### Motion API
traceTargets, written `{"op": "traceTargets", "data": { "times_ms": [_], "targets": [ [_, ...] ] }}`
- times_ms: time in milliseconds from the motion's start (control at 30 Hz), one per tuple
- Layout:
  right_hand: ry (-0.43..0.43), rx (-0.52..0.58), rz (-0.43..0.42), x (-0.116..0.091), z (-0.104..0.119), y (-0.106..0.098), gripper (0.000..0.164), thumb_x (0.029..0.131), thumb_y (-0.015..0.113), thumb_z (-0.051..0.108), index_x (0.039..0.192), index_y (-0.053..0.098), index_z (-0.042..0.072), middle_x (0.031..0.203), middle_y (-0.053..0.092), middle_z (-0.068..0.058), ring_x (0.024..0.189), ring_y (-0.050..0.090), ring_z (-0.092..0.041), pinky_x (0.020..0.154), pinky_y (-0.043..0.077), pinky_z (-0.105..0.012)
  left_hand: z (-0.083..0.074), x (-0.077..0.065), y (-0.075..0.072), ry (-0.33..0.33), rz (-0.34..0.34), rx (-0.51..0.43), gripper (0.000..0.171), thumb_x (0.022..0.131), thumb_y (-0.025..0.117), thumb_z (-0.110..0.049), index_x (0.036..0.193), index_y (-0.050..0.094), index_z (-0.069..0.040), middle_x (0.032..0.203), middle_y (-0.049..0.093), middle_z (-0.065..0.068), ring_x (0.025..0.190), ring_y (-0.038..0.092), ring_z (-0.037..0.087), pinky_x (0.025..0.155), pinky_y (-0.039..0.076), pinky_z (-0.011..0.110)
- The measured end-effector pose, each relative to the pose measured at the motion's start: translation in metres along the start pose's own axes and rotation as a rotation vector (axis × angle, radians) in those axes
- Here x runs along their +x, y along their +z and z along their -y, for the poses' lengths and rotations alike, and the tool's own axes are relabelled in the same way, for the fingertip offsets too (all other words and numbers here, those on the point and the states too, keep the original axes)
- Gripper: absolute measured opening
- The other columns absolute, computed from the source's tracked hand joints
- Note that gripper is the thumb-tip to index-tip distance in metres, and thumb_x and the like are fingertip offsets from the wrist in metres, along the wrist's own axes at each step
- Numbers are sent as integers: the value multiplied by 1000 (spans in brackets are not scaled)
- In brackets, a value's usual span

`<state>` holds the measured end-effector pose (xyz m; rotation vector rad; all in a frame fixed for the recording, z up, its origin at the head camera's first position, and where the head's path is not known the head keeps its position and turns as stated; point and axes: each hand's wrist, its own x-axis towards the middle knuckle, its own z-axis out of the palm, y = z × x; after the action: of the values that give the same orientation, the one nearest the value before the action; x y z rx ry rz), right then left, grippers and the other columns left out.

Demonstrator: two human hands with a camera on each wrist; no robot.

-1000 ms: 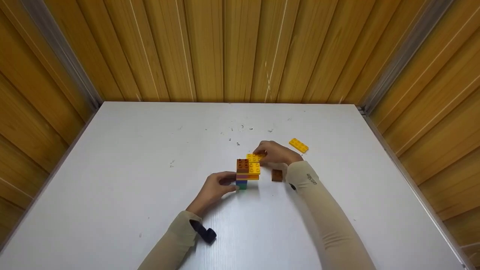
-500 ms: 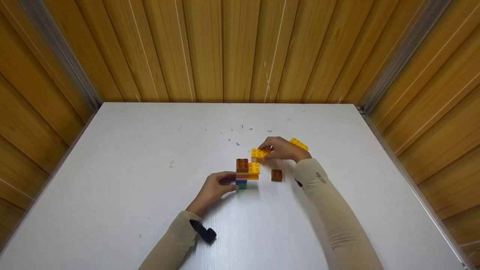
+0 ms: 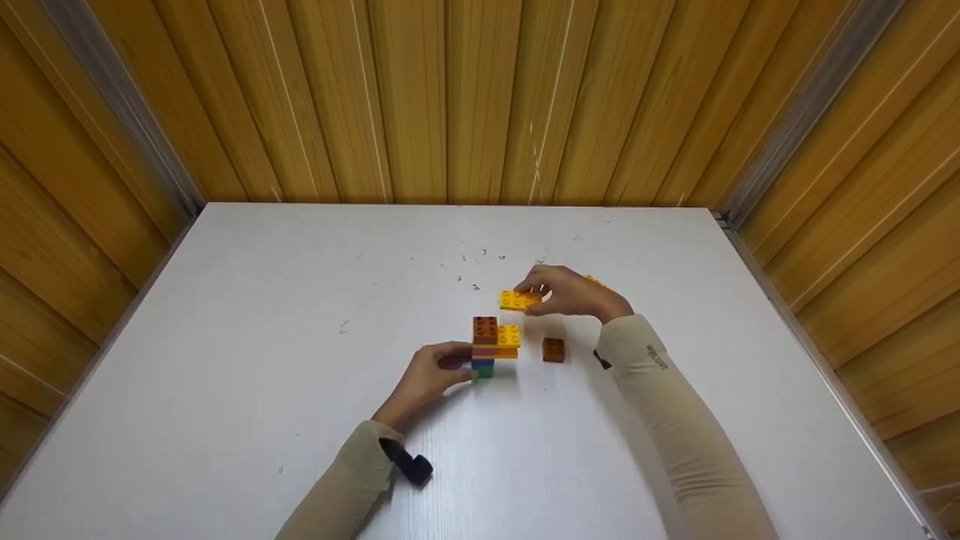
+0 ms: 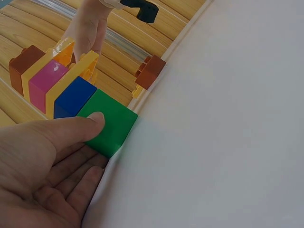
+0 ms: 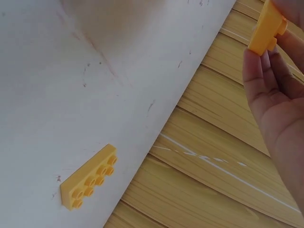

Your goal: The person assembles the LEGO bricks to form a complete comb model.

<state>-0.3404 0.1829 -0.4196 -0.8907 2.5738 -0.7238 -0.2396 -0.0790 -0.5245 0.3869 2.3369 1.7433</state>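
Observation:
A tower of toy building bricks (image 3: 484, 351) stands upright on the table, with green at the bottom, then blue, yellow, pink, yellow and a brown brick (image 3: 485, 328) on top. Both yellow layers jut out to the right. My left hand (image 3: 426, 375) steadies the base, its thumb on the green brick (image 4: 111, 118) and the fingers behind it. Beyond the tower, my right hand (image 3: 566, 292) pinches a flat yellow brick (image 3: 513, 300) between thumb and fingers, studs up, raised over the table. In the right wrist view this yellow brick (image 5: 267, 29) shows only partly.
A loose brown brick (image 3: 553, 349) lies right of the tower. Another flat yellow brick (image 5: 90, 178) lies farther back on the white table (image 3: 300, 300), mostly covered by my right hand in the head view. Wood-patterned panels (image 3: 480, 97) rise behind and beside the table.
My right hand has lifted the flat yellow brick up and away from the tower, back and slightly right. My left hand and the tower have stayed in place.

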Motion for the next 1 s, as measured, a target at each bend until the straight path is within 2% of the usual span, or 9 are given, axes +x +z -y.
{"op": "traceTargets", "data": {
  "times_ms": [200,533,1000],
  "targets": [
    [-38,14,-3,-4,10,-5,40,87,71,20,124,65,9,112,61,-6,107,58,-25,98,50,-45,0,0,0,-16,-2,2,44,83,73,-10,125,63,-6,122,66,11,113,63,23,100,50,35],
    [-174,9,-15,-11,24,-11,39,87,71,19,123,65,7,111,63,-7,103,58,-23,93,52,-40,-1,0,-2,-2,10,11,44,84,72,-11,126,62,-6,123,65,12,114,62,24,100,50,37],
    [-261,16,-4,-15,38,-11,39,87,71,23,123,66,9,113,64,-6,101,59,-21,90,53,-39,-1,0,-1,1,2,13,43,83,71,-8,125,62,-6,123,65,13,112,63,25,99,50,38]
  ]
}}
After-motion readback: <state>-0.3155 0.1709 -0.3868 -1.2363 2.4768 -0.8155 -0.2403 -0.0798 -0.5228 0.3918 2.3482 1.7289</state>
